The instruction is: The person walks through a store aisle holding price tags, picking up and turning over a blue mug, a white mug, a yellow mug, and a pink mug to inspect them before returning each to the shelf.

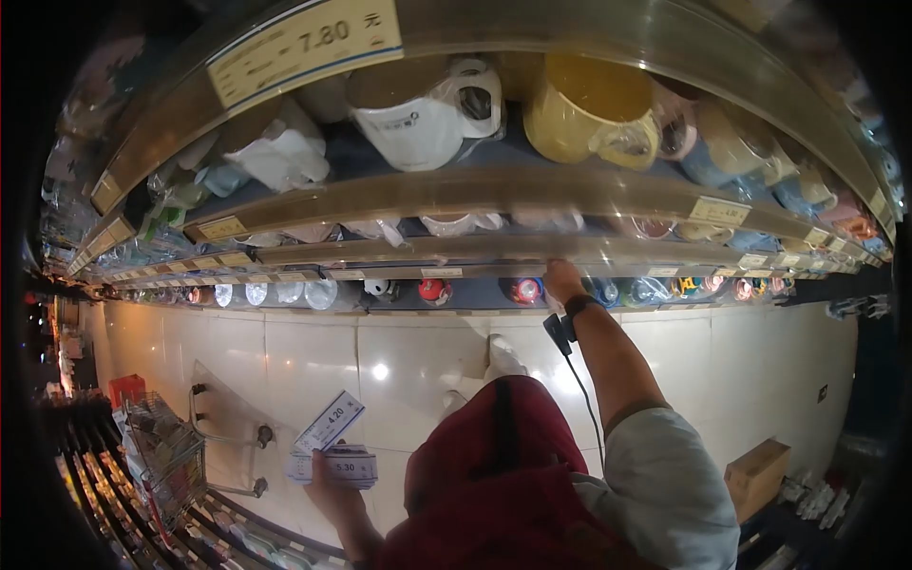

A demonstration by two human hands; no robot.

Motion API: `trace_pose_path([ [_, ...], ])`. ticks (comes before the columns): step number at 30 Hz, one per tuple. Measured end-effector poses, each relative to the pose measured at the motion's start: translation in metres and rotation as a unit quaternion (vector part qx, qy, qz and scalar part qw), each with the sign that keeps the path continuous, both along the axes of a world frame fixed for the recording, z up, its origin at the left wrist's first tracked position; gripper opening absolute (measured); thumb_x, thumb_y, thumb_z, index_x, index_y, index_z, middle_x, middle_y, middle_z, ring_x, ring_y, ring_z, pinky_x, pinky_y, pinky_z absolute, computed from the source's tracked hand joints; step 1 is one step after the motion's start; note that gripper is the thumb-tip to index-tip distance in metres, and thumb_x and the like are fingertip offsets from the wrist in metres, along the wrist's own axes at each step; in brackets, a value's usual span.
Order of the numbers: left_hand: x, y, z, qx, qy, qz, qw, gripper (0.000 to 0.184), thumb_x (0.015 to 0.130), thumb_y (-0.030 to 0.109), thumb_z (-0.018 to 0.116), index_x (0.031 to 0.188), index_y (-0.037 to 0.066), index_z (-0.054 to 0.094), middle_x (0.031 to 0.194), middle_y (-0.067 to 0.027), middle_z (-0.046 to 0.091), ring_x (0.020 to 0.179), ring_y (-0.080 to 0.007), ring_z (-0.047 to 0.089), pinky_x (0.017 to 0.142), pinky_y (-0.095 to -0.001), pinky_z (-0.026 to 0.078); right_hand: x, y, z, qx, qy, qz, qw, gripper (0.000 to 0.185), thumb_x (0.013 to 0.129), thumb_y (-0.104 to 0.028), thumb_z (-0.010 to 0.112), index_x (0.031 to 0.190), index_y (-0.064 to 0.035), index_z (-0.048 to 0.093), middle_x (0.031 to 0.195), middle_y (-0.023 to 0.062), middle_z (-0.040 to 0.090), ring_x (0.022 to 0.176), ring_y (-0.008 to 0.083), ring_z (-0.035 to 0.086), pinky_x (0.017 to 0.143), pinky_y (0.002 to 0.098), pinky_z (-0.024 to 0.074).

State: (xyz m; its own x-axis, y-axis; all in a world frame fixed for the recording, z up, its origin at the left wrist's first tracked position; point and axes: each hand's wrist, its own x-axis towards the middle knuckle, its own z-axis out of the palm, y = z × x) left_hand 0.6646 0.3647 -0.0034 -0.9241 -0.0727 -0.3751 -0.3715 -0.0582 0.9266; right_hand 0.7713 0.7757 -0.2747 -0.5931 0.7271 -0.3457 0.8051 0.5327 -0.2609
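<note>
**Price Cards (350,469) in Hand Beside Shelves (589,193) of Mugs (408,133)**

Tiered shelves curve across the aisle in front of me, carrying white mugs, a yellow mug (568,122) and plastic-wrapped cups, above a glossy tiled floor (313,342). A shopping cart (171,451) stands at left, a cardboard box (757,477) at right. My left grip (318,464) is closed on the price cards, low over the floor and well apart from the shelves. My right grip (553,275) is at a lower shelf edge, near a red-and-blue item (525,291); whether it is wide or narrow, I cannot tell. The cards are white, printed in dark figures: a slanted one reads 4.20, and the stack beneath it shows 5.30. A larger label (306,43) overhead reads 7.80.
</note>
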Motion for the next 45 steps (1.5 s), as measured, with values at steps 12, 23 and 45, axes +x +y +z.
trace_pose_path([
  [12,0.021,0.015,0.005,-0.031,-0.008,0.037,0.999,0.028,0.083,0.018,0.045,0.100,-0.004,0.047,0.083,-0.0135,0.056,0.070,-0.0200,0.057,0.058,-0.0299,0.048,0.006,0.011,-0.044,0.188,-0.013,0.220,0.957,0.020,0.077,-0.017,0.045,0.091,-0.0080,0.057,0.079,0.0157,0.060,0.074,0.0318,0.058,0.065,0.0386,0.0467],
  [23,0.018,-0.049,-0.019,0.092,0.018,-0.056,0.994,0.030,0.083,0.014,0.047,0.106,-0.004,0.042,0.088,-0.0148,0.055,0.079,-0.0227,0.058,0.063,-0.0320,0.051,0.047,-0.114,0.058,0.019,0.277,-0.048,0.959,0.018,0.077,-0.017,0.049,0.093,-0.0074,0.049,0.073,0.0160,0.056,0.070,0.0310,0.056,0.061,0.0392,0.0447],
  [45,0.032,-0.117,-0.015,0.198,0.062,-0.054,0.977,0.032,0.083,0.010,0.046,0.109,-0.007,0.039,0.094,-0.0166,0.053,0.080,-0.0225,0.057,0.065,-0.0316,0.051,0.071,-0.250,0.289,-0.611,0.551,-0.261,0.505,0.030,0.079,-0.014,0.042,0.107,-0.0041,0.049,0.076,-0.0008,0.051,0.060,0.0073,0.049,0.049,0.0200,0.0408],
])
